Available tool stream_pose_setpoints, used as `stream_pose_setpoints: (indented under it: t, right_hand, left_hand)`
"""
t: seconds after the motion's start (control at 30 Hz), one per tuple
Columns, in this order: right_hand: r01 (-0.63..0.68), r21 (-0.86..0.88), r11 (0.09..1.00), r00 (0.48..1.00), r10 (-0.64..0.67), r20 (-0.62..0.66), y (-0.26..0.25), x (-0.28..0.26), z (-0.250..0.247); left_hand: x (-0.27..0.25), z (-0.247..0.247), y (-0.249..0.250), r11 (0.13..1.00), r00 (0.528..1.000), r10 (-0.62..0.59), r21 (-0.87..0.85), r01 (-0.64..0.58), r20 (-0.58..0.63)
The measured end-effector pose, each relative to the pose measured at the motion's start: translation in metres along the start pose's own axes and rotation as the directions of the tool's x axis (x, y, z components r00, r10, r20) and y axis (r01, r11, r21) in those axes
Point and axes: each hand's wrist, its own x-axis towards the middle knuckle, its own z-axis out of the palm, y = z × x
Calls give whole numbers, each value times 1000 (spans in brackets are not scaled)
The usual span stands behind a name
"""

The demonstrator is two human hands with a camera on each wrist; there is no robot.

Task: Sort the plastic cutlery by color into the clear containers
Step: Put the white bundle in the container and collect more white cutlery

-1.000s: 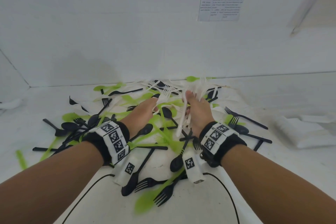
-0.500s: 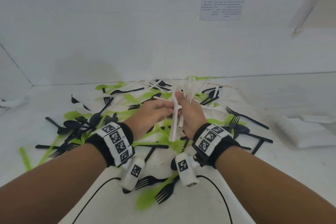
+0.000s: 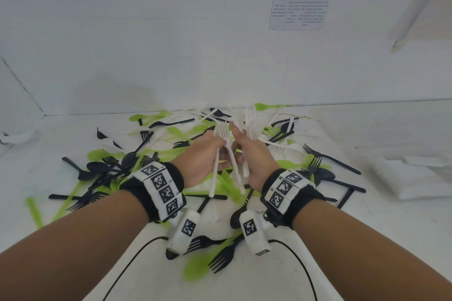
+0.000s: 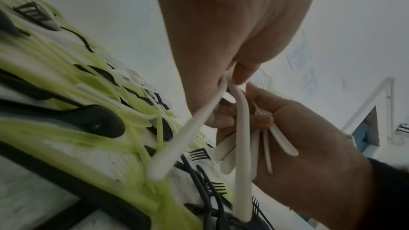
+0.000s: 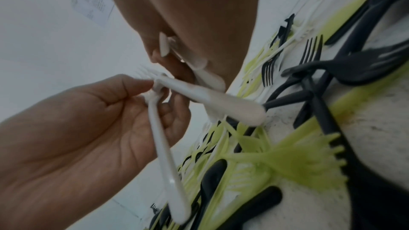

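Place: a plain test or lab-like room.
Signs: bare white walls (image 3: 122,32), a taped printed sheet (image 3: 301,2), a white tabletop (image 3: 367,239).

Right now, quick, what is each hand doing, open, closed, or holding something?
Left hand: closed, pinching two white forks near their heads.
Right hand: closed around a bunch of white cutlery.

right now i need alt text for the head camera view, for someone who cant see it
Two bare hands meet above a white table: the left hand pinches two white forks, the right hand grips a bunch of white cutlery. Below them lies a mixed pile of black, green and white cutlery; a printed sheet hangs on the wall.
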Motion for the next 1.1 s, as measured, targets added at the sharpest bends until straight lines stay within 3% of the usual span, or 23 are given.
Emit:
stream_pose_setpoints:
  t: [0.1, 0.17, 0.23, 0.33, 0.43, 0.57, 0.67, 0.77, 0.87, 0.93, 1.0, 1.1]
  right_hand:
    - [2, -13, 1000, 998, -3, -69, 3, 1, -6]
    - [47, -98, 994, 998, -49, -24, 10, 1, -1]
    - [110, -252, 961, 991, -126, -48, 21, 7, 10]
    - [68, -510, 858, 955, -203, -215, 28, 15, 23]
    - [19, -563, 826, 940, -207, -273, 25, 18, 15]
    - [-66, -598, 799, 948, -137, -287, 18, 21, -12]
    - [-106, -607, 787, 948, -103, -300, 19, 26, -24]
    - [-78, -623, 779, 957, -117, -267, 21, 28, -30]
    - [-77, -532, 843, 966, -68, -248, 15, 24, -25]
    - [-45, -441, 897, 981, -44, -191, 10, 25, -21]
    - [49, -381, 923, 987, -102, -121, 5, 22, -10]
    - [162, -288, 944, 986, -168, 5, 6, 16, 13]
  left_hand:
    - [0, -1, 2, 998, 996, 48, -34, -51, -75]
    - [4, 4, 0, 997, 992, 58, -44, -63, -110]
    - [20, 10, -14, 998, 966, 35, 62, -20, -256]
    - [39, 13, -27, 991, 819, 11, 117, 68, -573]
    - [50, 1, -27, 988, 713, -15, 99, 118, -701]
    - [66, -25, -32, 986, 769, 6, 131, 101, -640]
    - [69, -46, -32, 944, 804, 53, 292, 154, -592]
    - [54, -43, -12, 945, 813, 132, 319, 69, -567]
    - [54, -46, -6, 936, 801, 207, 351, 5, -562]
    - [53, -41, -2, 957, 829, 176, 291, -17, -531]
    - [51, -29, 1, 991, 877, 72, 131, -10, -475]
    - [47, -7, -1, 996, 957, -47, -91, 22, -286]
